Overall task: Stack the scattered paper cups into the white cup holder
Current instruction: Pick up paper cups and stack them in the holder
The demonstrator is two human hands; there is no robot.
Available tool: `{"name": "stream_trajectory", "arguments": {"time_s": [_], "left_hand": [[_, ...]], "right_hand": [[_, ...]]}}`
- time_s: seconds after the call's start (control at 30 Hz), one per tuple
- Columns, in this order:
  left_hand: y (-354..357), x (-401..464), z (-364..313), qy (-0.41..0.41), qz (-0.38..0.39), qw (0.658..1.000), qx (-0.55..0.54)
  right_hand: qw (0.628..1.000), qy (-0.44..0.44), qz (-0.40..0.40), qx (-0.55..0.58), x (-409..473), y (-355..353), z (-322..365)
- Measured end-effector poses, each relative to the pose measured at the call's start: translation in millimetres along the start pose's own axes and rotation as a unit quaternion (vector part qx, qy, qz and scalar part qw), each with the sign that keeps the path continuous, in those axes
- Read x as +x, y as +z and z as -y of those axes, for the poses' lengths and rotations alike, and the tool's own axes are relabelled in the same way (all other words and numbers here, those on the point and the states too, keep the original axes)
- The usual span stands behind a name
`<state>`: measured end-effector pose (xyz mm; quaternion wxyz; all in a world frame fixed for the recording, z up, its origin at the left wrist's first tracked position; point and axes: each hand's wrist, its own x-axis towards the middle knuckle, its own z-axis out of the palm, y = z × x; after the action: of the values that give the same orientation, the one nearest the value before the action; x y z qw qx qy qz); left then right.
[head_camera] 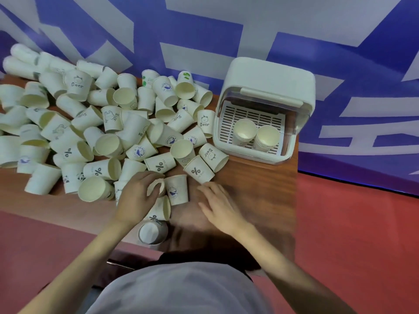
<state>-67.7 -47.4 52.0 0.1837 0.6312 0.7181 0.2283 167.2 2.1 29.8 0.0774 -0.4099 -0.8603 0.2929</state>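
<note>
Left hand (138,196) fingers grasp a cup (156,186) near the pile; right hand (218,203) fingers released, flat on the counter (260,182).

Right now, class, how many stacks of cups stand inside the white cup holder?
2: left stack and right stack stand side by side on the holder's slotted tray. None seems hidden.

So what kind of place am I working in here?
Probably a staged demo or recording space, not a kitchen: a blue-and-white graphic wall banner, red floor, and a small wooden table heaped with paper cups.
</note>
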Motion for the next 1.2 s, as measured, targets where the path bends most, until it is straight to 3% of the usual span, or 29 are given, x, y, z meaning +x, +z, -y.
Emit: {"name": "stream_trajectory", "arguments": {"time_s": [0.3, 0.6, 1.0, 1.2], "left_hand": [[-9.9, -18.5, 38.0, 0.078, 0.060, 0.990, 0.105], [-1.7, 1.7, 66.7, 0.137, 0.126, 0.975, 0.122], [-29.0, 14.4, 61.3, 0.218, 0.094, 0.969, 0.071], [-43.5, 15.9, 43.5, 0.242, 0.061, 0.967, 0.039]], "right_hand": [[0.998, 0.022, 0.053, -0.039, 26.5, 33.6, 39.7], [0.986, 0.064, 0.135, -0.077, 80.6, 36.5, 48.4], [0.986, 0.151, 0.062, -0.028, 58.2, 18.1, 52.8], [0.988, 0.147, -0.043, 0.007, 24.2, -16.2, 44.1]]}}
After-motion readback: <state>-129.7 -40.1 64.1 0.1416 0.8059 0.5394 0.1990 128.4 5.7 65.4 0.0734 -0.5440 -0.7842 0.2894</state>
